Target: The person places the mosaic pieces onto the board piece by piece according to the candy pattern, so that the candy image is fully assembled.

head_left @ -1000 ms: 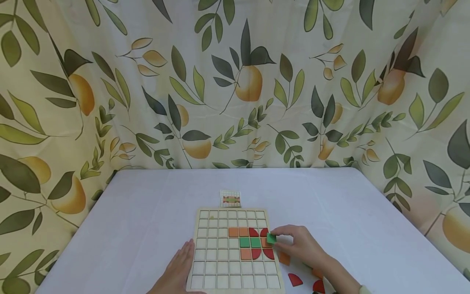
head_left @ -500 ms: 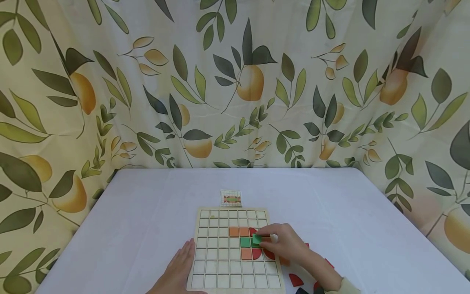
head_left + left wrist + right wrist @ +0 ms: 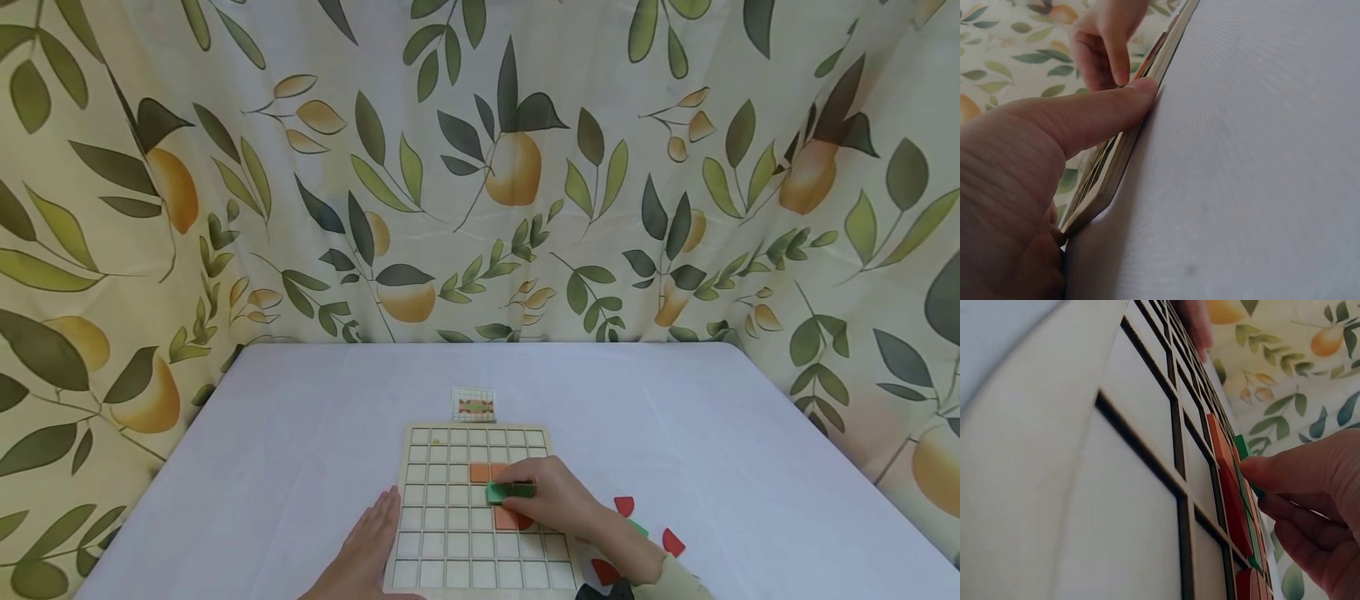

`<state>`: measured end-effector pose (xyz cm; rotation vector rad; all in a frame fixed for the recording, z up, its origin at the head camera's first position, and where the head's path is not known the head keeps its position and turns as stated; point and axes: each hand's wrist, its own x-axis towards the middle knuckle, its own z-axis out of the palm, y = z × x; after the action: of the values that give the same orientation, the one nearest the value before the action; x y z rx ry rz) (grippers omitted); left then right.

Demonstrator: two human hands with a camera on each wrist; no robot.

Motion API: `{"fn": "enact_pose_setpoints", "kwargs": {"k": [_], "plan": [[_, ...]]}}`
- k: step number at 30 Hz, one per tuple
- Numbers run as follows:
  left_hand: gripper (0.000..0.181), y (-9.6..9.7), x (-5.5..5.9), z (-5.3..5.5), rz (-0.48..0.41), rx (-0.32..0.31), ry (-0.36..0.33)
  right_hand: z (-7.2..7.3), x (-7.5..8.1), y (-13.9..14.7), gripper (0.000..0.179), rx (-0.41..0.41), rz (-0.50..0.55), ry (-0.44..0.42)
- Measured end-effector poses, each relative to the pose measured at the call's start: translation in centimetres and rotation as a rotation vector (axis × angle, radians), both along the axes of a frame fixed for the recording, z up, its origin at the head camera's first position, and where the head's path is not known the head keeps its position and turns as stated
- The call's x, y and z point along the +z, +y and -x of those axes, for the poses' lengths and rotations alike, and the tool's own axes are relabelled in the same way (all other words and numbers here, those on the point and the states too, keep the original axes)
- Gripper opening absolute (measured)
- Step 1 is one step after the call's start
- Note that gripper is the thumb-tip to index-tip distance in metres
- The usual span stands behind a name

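Note:
My right hand (image 3: pixel 558 496) pinches a green square tile (image 3: pixel 495 493) between thumb and fingers, over the middle of a pale gridded board (image 3: pixel 442 546). In the right wrist view, the green tile (image 3: pixel 1241 447) stands slightly proud of the tiles around it. Whether it is seated in a cell cannot be told. Orange square tiles (image 3: pixel 480 472) and part of a red quarter-round tile (image 3: pixel 524 522) show around the hand, which hides the others. My left hand (image 3: pixel 360 542) rests along the board's left edge with straight fingers; its thumb (image 3: pixel 1116 109) touches the near edge.
A small pattern card (image 3: pixel 474 406) lies just beyond the board's far edge. Loose red quarter-round pieces (image 3: pixel 672 542) and a green piece (image 3: pixel 638 527) lie right of the board, partly behind the right forearm. A dark object (image 3: pixel 604 592) sits by that wrist.
My right hand has carried the green tile leftward from the board's right edge to its middle, covering the placed tiles on the right. My left hand has stayed put.

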<state>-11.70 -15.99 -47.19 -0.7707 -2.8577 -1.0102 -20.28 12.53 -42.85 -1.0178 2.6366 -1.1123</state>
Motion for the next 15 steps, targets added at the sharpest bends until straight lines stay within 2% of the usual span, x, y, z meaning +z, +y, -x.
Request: {"fn": "enact_pose_setpoints", "kwargs": {"k": [8, 15], "plan": [[0.121, -0.02, -0.27, 0.09, 0.015, -0.008, 0.061, 0.12, -0.27, -0.49, 0.021, -0.001, -0.006, 0.001], [0.121, -0.03, -0.26, 0.09, 0.013, -0.005, 0.045, 0.25, -0.31, -0.78, 0.019, 0.013, -0.023, -0.005]]}}
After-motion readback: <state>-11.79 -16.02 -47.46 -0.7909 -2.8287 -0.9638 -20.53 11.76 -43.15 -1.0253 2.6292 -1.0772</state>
